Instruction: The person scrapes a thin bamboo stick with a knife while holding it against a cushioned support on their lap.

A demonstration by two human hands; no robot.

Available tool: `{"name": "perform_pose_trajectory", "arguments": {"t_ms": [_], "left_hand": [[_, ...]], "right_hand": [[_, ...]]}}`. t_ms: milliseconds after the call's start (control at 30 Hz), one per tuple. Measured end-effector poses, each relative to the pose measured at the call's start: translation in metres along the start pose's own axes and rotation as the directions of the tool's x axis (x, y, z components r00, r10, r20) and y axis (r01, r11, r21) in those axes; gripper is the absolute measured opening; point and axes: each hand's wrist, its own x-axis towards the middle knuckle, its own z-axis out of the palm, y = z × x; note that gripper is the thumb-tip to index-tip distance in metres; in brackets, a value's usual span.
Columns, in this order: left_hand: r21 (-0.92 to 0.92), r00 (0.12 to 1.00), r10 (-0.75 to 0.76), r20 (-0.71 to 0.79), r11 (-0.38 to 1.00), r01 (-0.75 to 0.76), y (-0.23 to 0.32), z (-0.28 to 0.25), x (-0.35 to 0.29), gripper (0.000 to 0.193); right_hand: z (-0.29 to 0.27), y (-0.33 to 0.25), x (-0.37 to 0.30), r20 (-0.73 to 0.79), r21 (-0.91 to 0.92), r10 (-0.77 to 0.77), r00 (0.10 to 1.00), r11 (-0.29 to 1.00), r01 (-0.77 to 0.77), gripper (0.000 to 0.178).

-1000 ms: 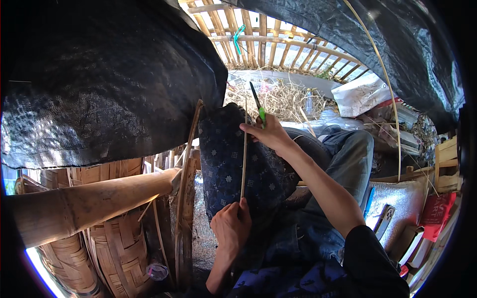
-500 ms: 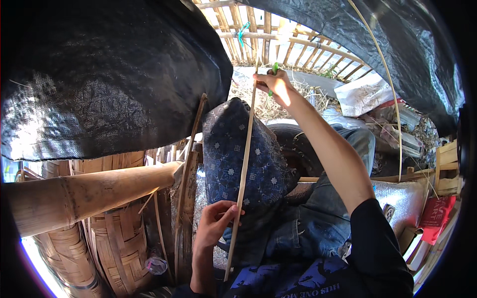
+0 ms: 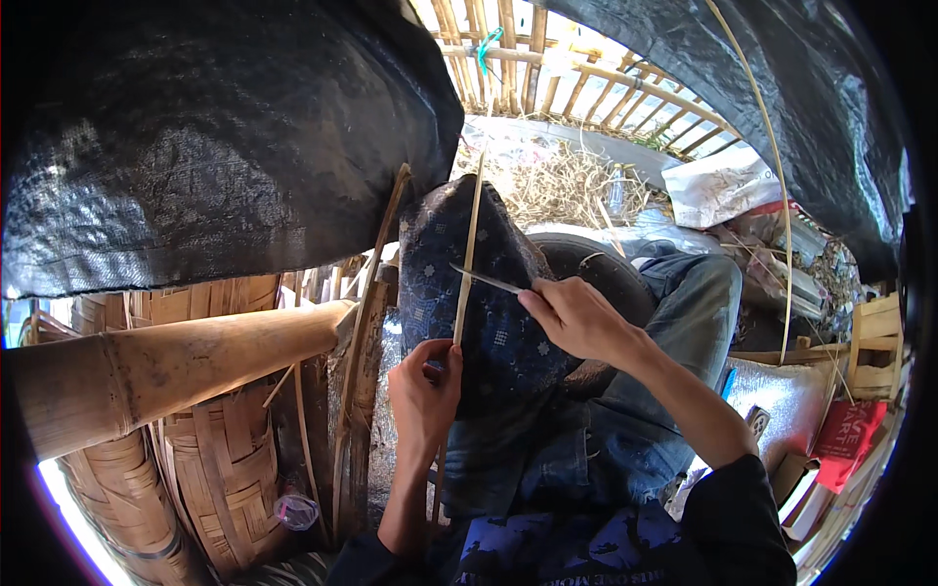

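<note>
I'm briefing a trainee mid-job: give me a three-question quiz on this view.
1. True or false: the knife blade touches the bamboo strip.
2. Which hand grips the strip low down? A) left hand B) right hand
3. Fill in: the strip lies over a blue patterned ____ on the knee.

Key: 1 true; 2 A; 3 cloth.

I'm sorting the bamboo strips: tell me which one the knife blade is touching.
The thin pale bamboo strip held upright across the dark blue patterned cloth, pinched by the left hand; the long curved strip at right stands untouched.
</note>
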Motion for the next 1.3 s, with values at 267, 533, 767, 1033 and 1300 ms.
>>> {"name": "perform_pose_trajectory", "arguments": {"t_ms": [267, 533, 767, 1033, 1300], "left_hand": [[0.229, 0.975, 0.208, -0.077, 0.956, -0.185, 0.013, 0.014, -0.009, 0.011], [0.306, 0.929, 0.351, -0.115, 0.903, -0.303, 0.008, 0.033, -0.017, 0.008], [0.276, 0.923, 0.37, -0.102, 0.902, -0.331, 0.006, 0.033, -0.007, 0.012], [0.353, 0.895, 0.433, -0.107, 0.858, -0.373, 0.0, 0.046, -0.015, 0.014], [0.359, 0.892, 0.444, -0.089, 0.849, -0.387, -0.002, 0.051, -0.02, 0.015]], "right_hand": [[0.0, -0.012, -0.017, -0.06, -0.144, -0.076, 0.995, 0.987, 0.067, 0.038], [0.002, -0.002, -0.027, 0.023, -0.242, 0.017, 1.0, 0.97, -0.011, 0.04], [0.009, 0.004, -0.029, -0.043, -0.18, -0.005, 0.999, 0.984, -0.003, 0.041], [0.012, -0.006, -0.036, -0.015, -0.291, 0.115, 0.993, 0.95, -0.114, 0.036], [0.024, 0.008, -0.036, -0.128, -0.259, -0.001, 0.992, 0.965, -0.032, 0.038]]}}
